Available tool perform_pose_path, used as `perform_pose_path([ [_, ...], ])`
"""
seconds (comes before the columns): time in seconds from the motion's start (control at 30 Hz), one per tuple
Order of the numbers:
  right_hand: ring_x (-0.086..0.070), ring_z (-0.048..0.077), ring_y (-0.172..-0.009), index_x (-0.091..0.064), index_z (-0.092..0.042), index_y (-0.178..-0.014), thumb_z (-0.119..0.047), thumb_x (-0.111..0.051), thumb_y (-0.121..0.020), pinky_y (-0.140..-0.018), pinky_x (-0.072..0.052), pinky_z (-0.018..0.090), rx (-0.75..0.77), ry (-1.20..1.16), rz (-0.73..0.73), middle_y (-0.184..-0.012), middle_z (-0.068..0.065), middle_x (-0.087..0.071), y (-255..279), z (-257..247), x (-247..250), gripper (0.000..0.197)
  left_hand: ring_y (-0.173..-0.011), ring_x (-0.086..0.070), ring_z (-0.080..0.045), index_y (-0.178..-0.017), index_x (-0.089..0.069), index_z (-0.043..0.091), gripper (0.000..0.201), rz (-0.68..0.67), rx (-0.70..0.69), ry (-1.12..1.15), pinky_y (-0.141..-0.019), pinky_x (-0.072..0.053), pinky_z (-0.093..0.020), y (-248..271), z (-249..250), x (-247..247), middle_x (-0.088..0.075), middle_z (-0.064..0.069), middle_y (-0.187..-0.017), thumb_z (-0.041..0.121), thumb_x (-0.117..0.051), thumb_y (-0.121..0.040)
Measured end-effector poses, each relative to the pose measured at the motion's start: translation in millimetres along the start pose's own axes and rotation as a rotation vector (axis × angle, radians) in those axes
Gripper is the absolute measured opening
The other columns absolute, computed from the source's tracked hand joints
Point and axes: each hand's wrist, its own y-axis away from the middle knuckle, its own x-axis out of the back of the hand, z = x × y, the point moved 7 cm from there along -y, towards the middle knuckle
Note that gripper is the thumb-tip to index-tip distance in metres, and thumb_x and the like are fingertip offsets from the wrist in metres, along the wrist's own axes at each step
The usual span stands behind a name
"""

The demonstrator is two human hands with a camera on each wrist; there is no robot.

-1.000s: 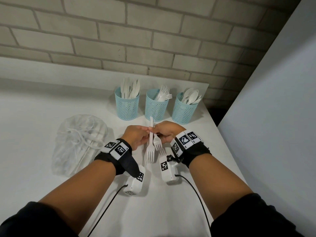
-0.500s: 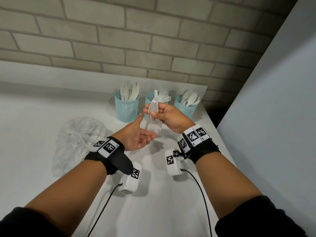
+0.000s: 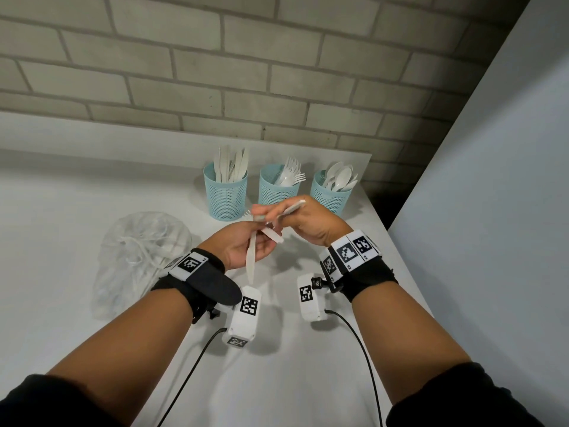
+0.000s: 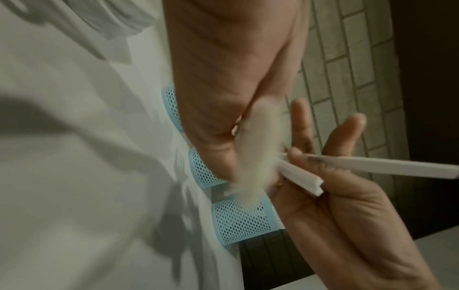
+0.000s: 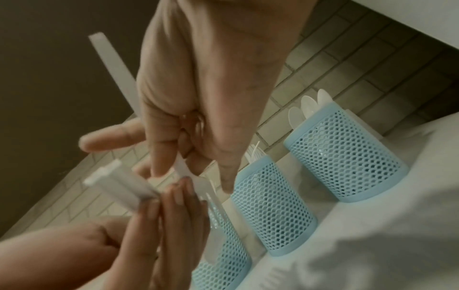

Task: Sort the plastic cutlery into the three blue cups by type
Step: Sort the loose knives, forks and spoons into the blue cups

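Observation:
Three blue mesh cups stand at the back of the white table [image 3: 61, 211]: the knife cup [image 3: 226, 195], the fork cup [image 3: 278, 192] and the spoon cup [image 3: 329, 197]. In front of them both hands hold white plastic forks above the table. My left hand [image 3: 246, 245] grips one fork [image 3: 251, 266], tines up, its handle pointing down toward my wrist. My right hand [image 3: 303, 221] pinches another fork's handle [image 3: 292, 208], which sticks out to the right [image 4: 397, 166]. Two stacked handles [image 5: 116, 182] lie between the fingertips of both hands; which hand holds them I cannot tell.
A clear drawstring bag [image 3: 141, 254] lies on the table left of my left wrist. A brick wall runs behind the cups. The table's right edge [image 3: 400, 257] is close to my right wrist, with a grey wall beyond it.
Half a second ago my right hand held the forks up near the fork cup over my open left palm. Now both hands are lower and my left hand has closed on a fork.

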Motion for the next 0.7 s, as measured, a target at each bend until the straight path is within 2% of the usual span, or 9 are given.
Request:
perform_pose_path([
  [0.1,-0.052,0.012,-0.122,-0.069,-0.010,-0.104,0.009,-0.049,-0.088,-0.105,-0.039,0.024,0.048,-0.007,0.159,-0.128,0.009,-0.059,1.9,0.5,15.2,0.032,-0.068,-0.067,-0.016,-0.093,-0.057,0.006,0.021,0.017,-0.013,-0.054,-0.057,-0.057,-0.027,2.4,0.0,-0.9,-0.068,-0.006,-0.074,0.017,-0.041,-0.099],
  [0.13,-0.051,0.011,-0.121,-0.061,-0.007,-0.117,0.007,-0.048,-0.090,-0.104,-0.038,0.022,0.057,-0.011,0.222,-0.133,0.013,-0.055,2.3,1.1,20.9,0.032,-0.073,-0.066,-0.017,-0.095,-0.057,0.008,0.021,0.009,-0.017,-0.077,-0.057,-0.058,-0.028,3.3,0.1,-2.4,-0.067,-0.006,-0.079,0.019,-0.040,-0.100],
  [0.2,-0.054,0.008,-0.113,-0.051,-0.003,-0.127,0.005,-0.046,-0.092,-0.102,-0.040,0.023,0.085,-0.086,0.356,-0.131,0.014,-0.055,2.9,1.3,32.0,0.036,-0.072,-0.066,-0.017,-0.098,-0.057,0.011,0.021,-0.008,-0.030,-0.121,-0.060,-0.058,-0.031,5.1,0.4,-5.0,-0.063,-0.005,-0.082,0.021,-0.039,-0.100],
  [0.3,-0.059,0.012,-0.105,-0.051,0.000,-0.126,0.002,-0.042,-0.095,-0.095,-0.047,0.027,0.143,-0.358,0.532,-0.109,0.006,-0.064,7.0,1.6,46.0,0.031,-0.071,-0.066,-0.019,-0.102,-0.058,0.014,0.020,-0.045,-0.046,-0.137,-0.073,-0.054,-0.041,7.1,0.5,-8.5,-0.058,-0.005,-0.075,0.021,-0.039,-0.100],
  [0.4,-0.064,0.015,-0.101,-0.056,-0.014,-0.113,-0.010,-0.039,-0.099,-0.086,-0.053,0.036,0.137,-0.552,0.517,-0.101,0.000,-0.068,9.8,5.8,46.3,0.022,-0.073,-0.059,-0.019,-0.103,-0.059,0.016,0.023,-0.054,-0.081,-0.092,-0.080,-0.049,-0.039,6.2,3.1,-10.2,-0.051,-0.005,-0.070,0.020,-0.037,-0.101],
  [0.47,-0.063,0.011,-0.100,-0.057,-0.020,-0.111,-0.017,-0.038,-0.099,-0.084,-0.054,0.036,0.104,-0.565,0.467,-0.105,-0.007,-0.068,9.4,10.1,39.7,0.022,-0.061,-0.053,-0.015,-0.101,-0.059,0.016,0.024,-0.042,-0.119,-0.054,-0.073,-0.047,-0.033,4.5,5.6,-11.8,-0.046,-0.002,-0.063,0.022,-0.036,-0.101],
  [0.57,-0.056,0.004,-0.090,-0.058,-0.023,-0.110,-0.020,-0.038,-0.100,-0.075,-0.046,0.023,0.084,-0.525,0.515,-0.106,-0.016,-0.067,9.1,17.5,37.3,0.023,-0.043,-0.039,-0.007,-0.089,-0.052,0.015,0.017,0.041,-0.167,-0.042,-0.056,-0.041,-0.025,0.0,6.9,-7.9,-0.038,0.003,-0.051,0.022,-0.042,-0.100],
  [0.63,-0.053,0.003,-0.083,-0.058,-0.024,-0.109,-0.020,-0.038,-0.100,-0.068,-0.040,0.019,0.088,-0.560,0.560,-0.102,-0.018,-0.069,9.8,20.6,37.9,0.023,-0.036,-0.032,-0.004,-0.083,-0.048,0.015,0.015,0.094,-0.213,-0.067,-0.046,-0.039,-0.019,-2.5,8.1,-3.5,-0.033,0.006,-0.044,0.021,-0.050,-0.097],
  [0.7,-0.056,0.004,-0.082,-0.058,-0.023,-0.108,-0.019,-0.039,-0.099,-0.066,-0.042,0.018,0.077,-0.638,0.553,-0.101,-0.016,-0.070,9.4,25.4,36.7,0.022,-0.033,-0.029,-0.003,-0.083,-0.050,0.015,0.012,0.116,-0.250,-0.097,-0.043,-0.037,-0.016,-3.1,10.0,-1.2,-0.032,0.008,-0.041,0.019,-0.056,-0.093],
])
